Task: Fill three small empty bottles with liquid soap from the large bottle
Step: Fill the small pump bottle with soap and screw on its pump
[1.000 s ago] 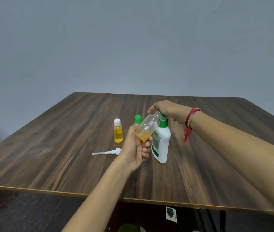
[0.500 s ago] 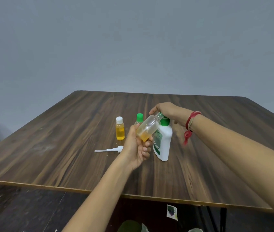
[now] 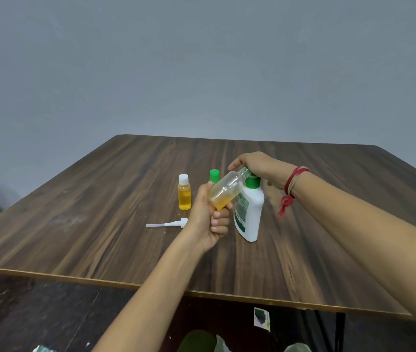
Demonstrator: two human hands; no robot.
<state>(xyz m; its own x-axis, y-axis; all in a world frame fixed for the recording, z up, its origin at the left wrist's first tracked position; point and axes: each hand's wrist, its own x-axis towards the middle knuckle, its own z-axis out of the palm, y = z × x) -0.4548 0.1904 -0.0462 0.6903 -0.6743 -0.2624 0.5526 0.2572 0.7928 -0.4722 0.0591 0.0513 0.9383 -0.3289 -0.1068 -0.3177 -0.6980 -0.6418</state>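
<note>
The large white soap bottle (image 3: 252, 214) with a green collar stands upright near the table's middle. My right hand (image 3: 260, 168) curls over its top and hides the opening. In front of it my left hand (image 3: 208, 219) grips a small clear bottle (image 3: 227, 190). That bottle is uncapped, tilted with its mouth up against the large bottle's neck, and holds a little yellow soap at its base. A small white-capped bottle (image 3: 184, 193) full of yellow soap stands to the left. Another small bottle's green cap (image 3: 214, 175) shows behind my left hand.
A white pump head with its tube (image 3: 168, 224) lies flat on the wooden table (image 3: 100, 224) left of my left wrist. The table's near edge runs below my forearms. A grey wall stands behind the far edge.
Both hands keep their grips. The tilted small bottle stays at the large bottle's neck; only the view shifts slightly.
</note>
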